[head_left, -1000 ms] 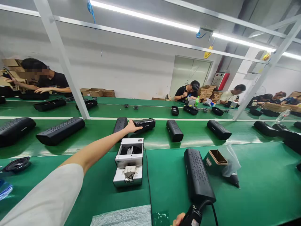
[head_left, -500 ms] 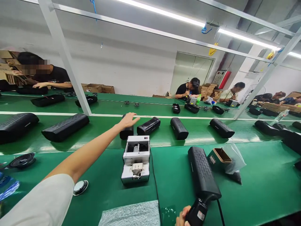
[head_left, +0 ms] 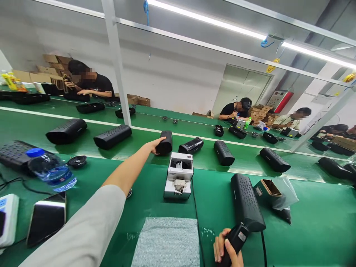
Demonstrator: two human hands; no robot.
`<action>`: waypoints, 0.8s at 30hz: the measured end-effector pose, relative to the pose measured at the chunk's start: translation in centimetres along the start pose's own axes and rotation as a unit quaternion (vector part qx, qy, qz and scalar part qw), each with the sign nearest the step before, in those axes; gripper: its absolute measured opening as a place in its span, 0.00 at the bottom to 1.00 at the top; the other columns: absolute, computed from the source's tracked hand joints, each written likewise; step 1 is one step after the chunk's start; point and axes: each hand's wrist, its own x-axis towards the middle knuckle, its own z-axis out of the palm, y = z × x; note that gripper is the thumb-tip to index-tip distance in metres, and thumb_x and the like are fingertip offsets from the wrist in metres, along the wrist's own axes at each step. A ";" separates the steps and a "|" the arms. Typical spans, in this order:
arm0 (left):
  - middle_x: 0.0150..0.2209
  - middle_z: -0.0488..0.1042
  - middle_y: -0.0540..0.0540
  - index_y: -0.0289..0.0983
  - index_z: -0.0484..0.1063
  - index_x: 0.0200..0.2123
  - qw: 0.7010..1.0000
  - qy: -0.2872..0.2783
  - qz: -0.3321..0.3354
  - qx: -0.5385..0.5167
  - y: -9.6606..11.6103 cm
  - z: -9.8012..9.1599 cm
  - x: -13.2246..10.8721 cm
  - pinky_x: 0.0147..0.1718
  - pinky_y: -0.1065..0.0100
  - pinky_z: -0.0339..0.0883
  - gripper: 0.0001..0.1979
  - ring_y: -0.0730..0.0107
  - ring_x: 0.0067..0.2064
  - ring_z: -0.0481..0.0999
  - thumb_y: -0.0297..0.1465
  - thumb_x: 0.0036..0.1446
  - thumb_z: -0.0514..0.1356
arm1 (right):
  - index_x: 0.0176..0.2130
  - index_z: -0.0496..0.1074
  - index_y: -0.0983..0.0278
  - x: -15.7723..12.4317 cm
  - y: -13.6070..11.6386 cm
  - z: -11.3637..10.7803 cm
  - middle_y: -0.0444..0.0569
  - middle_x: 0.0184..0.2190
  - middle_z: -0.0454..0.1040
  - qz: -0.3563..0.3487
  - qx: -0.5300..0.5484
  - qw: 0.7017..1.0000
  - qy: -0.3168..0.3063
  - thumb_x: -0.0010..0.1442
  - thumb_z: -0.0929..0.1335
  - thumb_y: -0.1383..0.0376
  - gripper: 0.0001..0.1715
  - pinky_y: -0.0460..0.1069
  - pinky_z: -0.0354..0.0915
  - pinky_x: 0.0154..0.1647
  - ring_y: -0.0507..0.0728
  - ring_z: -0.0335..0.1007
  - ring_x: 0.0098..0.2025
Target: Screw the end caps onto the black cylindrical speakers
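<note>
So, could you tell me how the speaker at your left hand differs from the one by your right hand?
The belt speaker lies on the conveyor, touched by the left hand; the near speaker lies on the bench with no hand on it. The right hand holds a tool instead. Both are black, oblong, textured.

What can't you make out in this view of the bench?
Head view, left hand: its fingers are behind the black speaker, so the grip is unclear.
Head view, black tool in the right hand: its lower end is covered by the hand and cut by the bottom edge.
Head view, white device: cut by the left edge.
Head view, white box: its label is too small to read.
</note>
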 end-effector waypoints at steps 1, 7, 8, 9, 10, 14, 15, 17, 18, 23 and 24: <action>0.61 0.80 0.39 0.37 0.77 0.64 1.000 0.004 -0.005 -0.015 -0.2 -0.7 -0.9 0.54 0.49 0.84 0.21 0.54 0.56 0.84 0.42 0.76 0.68 | 0.48 0.74 0.58 -0.1 -0.1 0.2 0.38 0.22 0.68 0.002 -0.004 1.000 0.010 0.71 0.76 0.49 0.18 0.44 0.66 0.24 0.49 0.65 0.21; 0.44 0.86 0.40 0.33 0.80 0.48 0.993 0.075 0.067 -0.061 -3.9 -6.0 -9.0 0.47 0.55 0.86 0.27 0.56 0.45 0.87 0.55 0.70 0.69 | 0.45 0.72 0.58 -0.3 -1.0 1.4 0.37 0.22 0.65 0.007 -0.030 0.999 0.032 0.65 0.79 0.49 0.22 0.44 0.64 0.24 0.50 0.63 0.21; 0.42 0.87 0.39 0.33 0.80 0.45 0.991 0.094 0.085 -0.053 -5.0 -7.1 -11.0 0.47 0.55 0.86 0.30 0.54 0.46 0.87 0.57 0.65 0.72 | 0.45 0.72 0.58 -0.2 -1.3 1.6 0.36 0.22 0.64 0.011 -0.031 0.999 0.031 0.65 0.80 0.49 0.22 0.44 0.64 0.23 0.49 0.62 0.20; 0.42 0.87 0.39 0.33 0.80 0.45 0.988 0.114 0.102 -0.039 -6.2 -8.3 -13.1 0.50 0.54 0.85 0.33 0.52 0.48 0.87 0.58 0.58 0.76 | 0.44 0.72 0.58 0.0 -1.6 1.8 0.36 0.21 0.64 0.018 -0.030 0.999 0.030 0.64 0.80 0.50 0.22 0.45 0.63 0.22 0.49 0.61 0.19; 0.44 0.88 0.38 0.32 0.79 0.45 0.984 0.129 0.117 -0.020 -7.5 -9.4 -15.4 0.53 0.54 0.84 0.37 0.50 0.51 0.86 0.59 0.52 0.79 | 0.44 0.72 0.58 0.1 -1.9 2.0 0.36 0.21 0.64 0.025 -0.028 0.999 0.029 0.64 0.80 0.50 0.22 0.45 0.62 0.21 0.49 0.60 0.19; 0.56 0.86 0.45 0.37 0.77 0.57 0.971 0.135 0.163 0.108 -11.8 -12.6 -25.4 0.62 0.53 0.78 0.52 0.46 0.61 0.81 0.58 0.32 0.84 | 0.43 0.72 0.58 0.5 -2.7 2.4 0.35 0.21 0.63 0.047 -0.008 0.998 0.041 0.58 0.82 0.52 0.24 0.45 0.60 0.19 0.49 0.58 0.18; 0.55 0.86 0.45 0.38 0.75 0.60 0.959 0.121 0.178 0.184 -12.5 -12.4 -27.6 0.59 0.52 0.80 0.54 0.44 0.58 0.82 0.59 0.33 0.82 | 0.43 0.72 0.57 0.4 -2.9 2.5 0.34 0.21 0.63 0.049 -0.002 0.998 0.046 0.57 0.82 0.53 0.23 0.44 0.59 0.20 0.49 0.57 0.18; 0.56 0.84 0.44 0.40 0.70 0.67 0.921 0.079 0.209 0.318 -13.8 -10.5 -31.4 0.54 0.51 0.82 0.54 0.42 0.54 0.85 0.56 0.39 0.80 | 0.43 0.73 0.57 -0.2 -3.4 2.8 0.34 0.21 0.61 0.050 0.008 0.997 0.053 0.57 0.82 0.54 0.22 0.44 0.58 0.19 0.48 0.54 0.18; 0.58 0.83 0.43 0.41 0.68 0.69 0.898 0.058 0.229 0.372 -14.4 -8.9 -32.7 0.53 0.50 0.82 0.53 0.42 0.54 0.85 0.54 0.43 0.79 | 0.43 0.73 0.57 -0.6 -3.9 3.1 0.34 0.21 0.61 0.047 0.012 0.997 0.055 0.57 0.81 0.53 0.22 0.44 0.57 0.19 0.48 0.53 0.18; 0.62 0.81 0.33 0.39 0.71 0.67 0.792 -0.016 0.383 0.476 -17.5 1.3 -33.4 0.64 0.44 0.76 0.42 0.34 0.62 0.83 0.41 0.51 0.77 | 0.44 0.76 0.55 -3.4 -8.6 5.1 0.34 0.22 0.58 -0.005 0.003 0.998 0.056 0.57 0.80 0.53 0.19 0.44 0.54 0.19 0.48 0.49 0.19; 0.63 0.81 0.30 0.37 0.71 0.67 0.775 -0.016 0.404 0.487 -18.0 2.8 -32.7 0.65 0.41 0.74 0.42 0.31 0.63 0.82 0.38 0.50 0.78 | 0.44 0.77 0.55 -3.9 -10.0 5.4 0.34 0.22 0.56 -0.022 -0.003 0.998 0.060 0.56 0.81 0.55 0.19 0.44 0.53 0.18 0.48 0.48 0.19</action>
